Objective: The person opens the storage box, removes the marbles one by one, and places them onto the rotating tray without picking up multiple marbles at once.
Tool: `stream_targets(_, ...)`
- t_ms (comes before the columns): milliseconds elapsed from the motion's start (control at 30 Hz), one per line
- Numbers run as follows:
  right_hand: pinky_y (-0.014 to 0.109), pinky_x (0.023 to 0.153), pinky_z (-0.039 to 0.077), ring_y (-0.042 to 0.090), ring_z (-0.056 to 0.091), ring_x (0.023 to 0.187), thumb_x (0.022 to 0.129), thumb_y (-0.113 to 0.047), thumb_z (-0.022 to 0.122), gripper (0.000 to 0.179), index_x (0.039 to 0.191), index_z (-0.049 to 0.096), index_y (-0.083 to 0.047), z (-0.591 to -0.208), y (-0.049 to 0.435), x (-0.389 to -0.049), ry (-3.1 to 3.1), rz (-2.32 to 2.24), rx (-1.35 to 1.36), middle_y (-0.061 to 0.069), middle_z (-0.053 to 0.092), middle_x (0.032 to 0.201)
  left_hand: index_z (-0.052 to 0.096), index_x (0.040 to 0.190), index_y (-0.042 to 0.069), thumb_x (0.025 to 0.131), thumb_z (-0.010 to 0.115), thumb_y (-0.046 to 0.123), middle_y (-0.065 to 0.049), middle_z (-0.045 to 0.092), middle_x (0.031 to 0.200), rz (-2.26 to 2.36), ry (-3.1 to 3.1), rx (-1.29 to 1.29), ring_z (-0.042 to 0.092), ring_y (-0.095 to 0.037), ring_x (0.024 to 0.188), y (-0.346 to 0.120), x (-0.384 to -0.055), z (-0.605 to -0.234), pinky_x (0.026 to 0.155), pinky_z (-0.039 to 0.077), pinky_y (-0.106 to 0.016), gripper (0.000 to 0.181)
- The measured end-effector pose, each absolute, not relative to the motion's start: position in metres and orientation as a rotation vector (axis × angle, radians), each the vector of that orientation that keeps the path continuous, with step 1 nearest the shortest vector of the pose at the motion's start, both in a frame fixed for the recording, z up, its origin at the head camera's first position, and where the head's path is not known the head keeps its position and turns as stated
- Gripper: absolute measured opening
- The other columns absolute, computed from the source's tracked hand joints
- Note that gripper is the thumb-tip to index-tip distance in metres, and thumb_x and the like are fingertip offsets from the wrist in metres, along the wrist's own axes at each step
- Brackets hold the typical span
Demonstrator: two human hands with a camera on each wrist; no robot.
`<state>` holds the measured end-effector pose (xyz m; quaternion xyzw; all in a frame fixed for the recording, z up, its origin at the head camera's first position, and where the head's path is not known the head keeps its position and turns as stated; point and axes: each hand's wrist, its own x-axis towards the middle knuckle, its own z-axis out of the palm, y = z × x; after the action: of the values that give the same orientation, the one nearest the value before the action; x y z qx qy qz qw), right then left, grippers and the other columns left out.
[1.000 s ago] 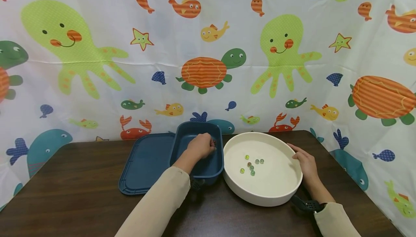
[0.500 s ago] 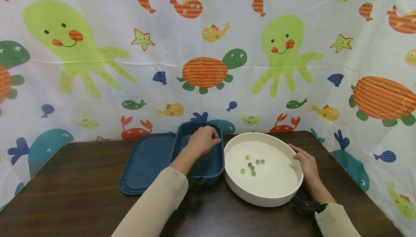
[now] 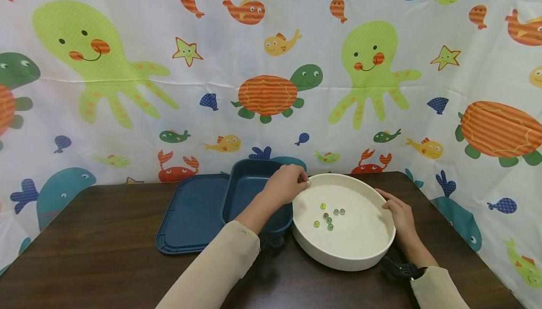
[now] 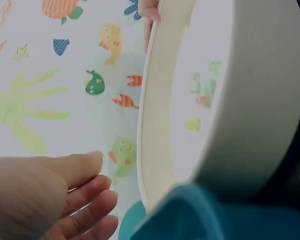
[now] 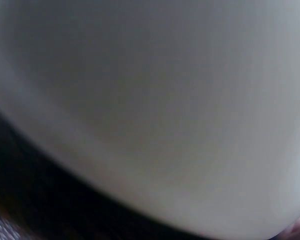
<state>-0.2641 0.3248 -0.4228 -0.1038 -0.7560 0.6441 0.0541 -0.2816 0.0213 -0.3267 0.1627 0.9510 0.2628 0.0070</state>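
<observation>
My left hand [image 3: 284, 184] is over the right rim of the blue plastic box [image 3: 241, 191], fingertips at the near-left rim of the round white tray [image 3: 360, 233]. Its thumb and forefinger pinch what seems to be a small glass marble, mostly hidden by the fingers. In the left wrist view the left hand [image 4: 65, 197] shows its thumb against the fingers, beside the tray wall [image 4: 260, 100]. My right hand [image 3: 399, 215] grips the tray's right rim, thumb over the edge. Several green, yellow and brownish marbles [image 3: 329, 220] lie on the tray floor.
A blue lid [image 3: 192, 215] lies flat left of the box, touching or nearly touching it. Everything stands on a dark wooden table [image 3: 93, 243]. Behind hangs a white sea-animal curtain [image 3: 211, 64]. Blurred tray wall [image 5: 160, 110] fills most of the right wrist view.
My left hand has risen out of the blue box and moved right to the white tray's rim. My right hand keeps its grip, and the marbles in the tray lie as before.
</observation>
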Motion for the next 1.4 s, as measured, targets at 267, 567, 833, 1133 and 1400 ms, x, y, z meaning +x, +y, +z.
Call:
stream_targets(267,0.009,0.083,0.051,-0.014,0.060,0.098,0.096,-0.005,0.041,0.051,0.146,0.052,-0.005,-0.425,0.326,-0.263,-2.314,1.932,-0.290,0.003,0.054,0.149,0.071,0.101,0.011,0.098,0.067,0.024,-0.002,0.066,0.091,0.846,2.900,0.537,0.058,-0.015,0.080,0.047,-0.282,-0.335,0.072,0.050,-0.030,0.013)
stream_targets(567,0.010,0.084,0.052,-0.013,0.062,0.098,0.094,-0.004,0.044,0.052,0.145,0.053,-0.004,-0.426,0.326,-0.263,-2.269,1.971,-0.279,-0.023,0.066,0.120,0.074,0.096,0.015,0.096,0.070,0.026,0.003,0.067,0.088,0.758,2.895,0.530,0.057,-0.011,0.073,0.071,-0.290,-0.356,0.068,0.048,-0.026,0.012)
stream_targets(833,0.010,0.084,0.052,-0.015,0.061,0.099,0.094,-0.005,0.043,0.052,0.146,0.053,-0.005,-0.425,0.325,-0.265,-2.280,1.970,-0.286,-0.008,0.062,0.138,0.074,0.087,0.014,0.094,0.072,0.024,0.004,0.069,0.086,0.755,2.904,0.478,0.056,-0.010,0.074,0.077,-0.296,-0.370,0.071,0.047,-0.025,0.013)
stream_targets(1133,0.011,0.084,0.052,-0.013,0.061,0.099,0.095,-0.005,0.042,0.052,0.146,0.052,-0.005,-0.425,0.327,-0.266,-2.274,1.985,-0.298,-0.001,0.056,0.147,0.075,0.080,0.012,0.092,0.075,0.022,0.004,0.067,0.078,0.771,2.911,0.426,0.055,-0.010,0.069,0.079,-0.301,-0.380,0.066,0.046,-0.024,0.015)
stream_targets(1400,0.012,0.081,0.053,-0.011,0.063,0.096,0.094,-0.004,0.044,0.051,0.145,0.054,-0.005,-0.427,0.327,-0.266,-2.261,1.963,-0.272,-0.012,0.064,0.134,0.076,0.080,0.014,0.093,0.074,0.025,0.006,0.066,0.073,0.726,2.915,0.451,0.055,-0.009,0.067,0.082,-0.304,-0.386,0.065,0.045,-0.022,0.016)
